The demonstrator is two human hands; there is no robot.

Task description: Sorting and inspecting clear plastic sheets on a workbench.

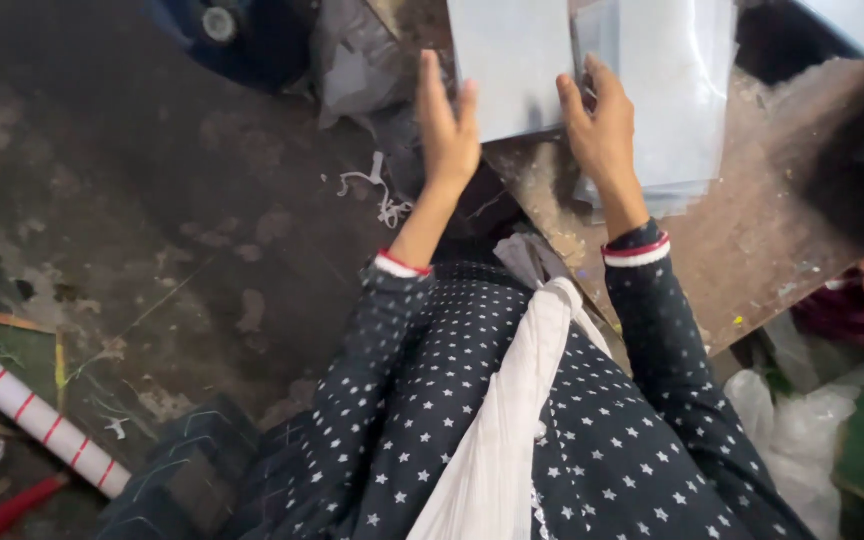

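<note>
Both hands, left hand (449, 130) and right hand (602, 135), rest open, fingers flat, against pale grey plastic sheets (512, 60) on the worn brown desk (752, 240).

Your sleeves (652, 340) are dark navy with white stars, cuffs (638, 250) red and white; pale grey sheets (517, 60), brown worktable (752, 240), white scarf (502, 420), red-banded white tube (32, 415).

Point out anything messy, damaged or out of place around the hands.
The left hand and right hand rest on pale sheets on a worn, stained wooden table. White scraps litter the dirty floor, and a red-striped white tube lies there.
</note>
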